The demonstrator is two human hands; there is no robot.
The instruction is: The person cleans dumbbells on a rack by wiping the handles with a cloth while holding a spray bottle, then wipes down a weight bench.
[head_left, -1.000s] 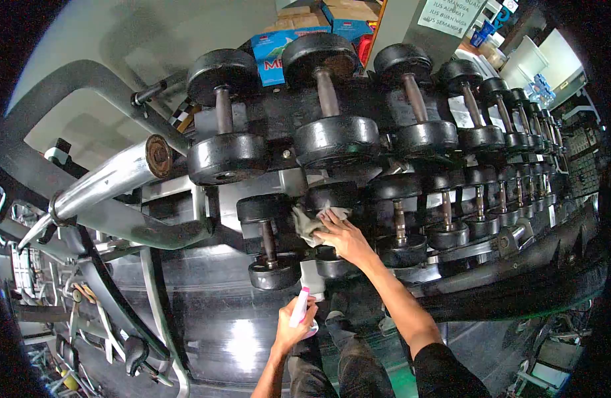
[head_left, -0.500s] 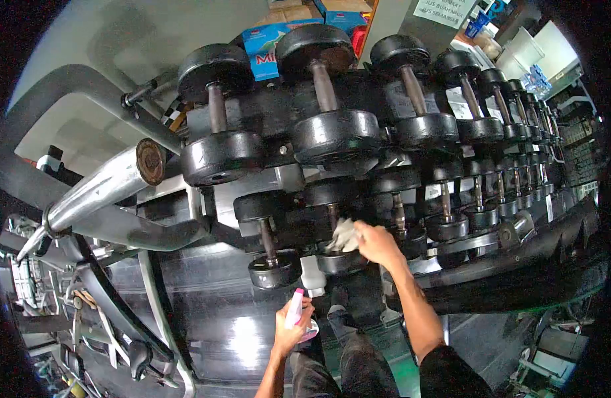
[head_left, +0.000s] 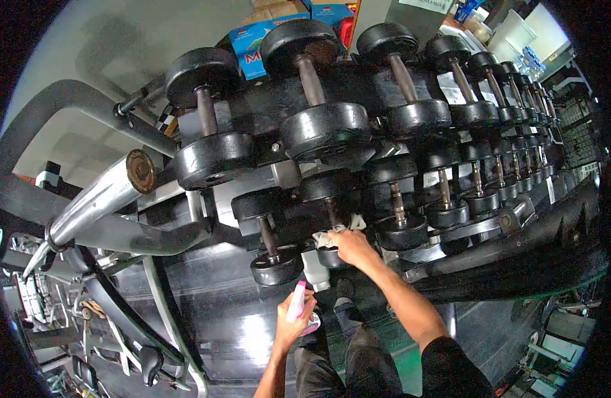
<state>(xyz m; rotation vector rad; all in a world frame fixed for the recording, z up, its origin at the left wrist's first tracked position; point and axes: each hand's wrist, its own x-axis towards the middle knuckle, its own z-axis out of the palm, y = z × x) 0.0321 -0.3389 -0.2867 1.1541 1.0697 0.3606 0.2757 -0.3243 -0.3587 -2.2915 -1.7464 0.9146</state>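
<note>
My right hand [head_left: 352, 246] is closed on a whitish cloth [head_left: 325, 238], which presses on the near head of a black dumbbell [head_left: 327, 186] in the lower row. Part of that head is hidden behind the hand and cloth. Lower down, my left hand [head_left: 292, 324] grips a spray bottle [head_left: 297, 302] with a pink and white top, held upright in front of my legs. Just left of the cloth lies another lower-row dumbbell [head_left: 268, 235], touched by neither hand.
Several larger dumbbells [head_left: 327, 129] fill the upper row of the rack. A chrome bar end [head_left: 113, 189] juts out at left from a grey machine frame [head_left: 47, 113]. Behind the rack stand blue cartons [head_left: 249, 56]. A long black padded piece [head_left: 504, 272] lies at right.
My right hand and the cloth have shifted left and slightly down on the dumbbell's near head. The view has tilted a little; the left hand still holds the bottle.
</note>
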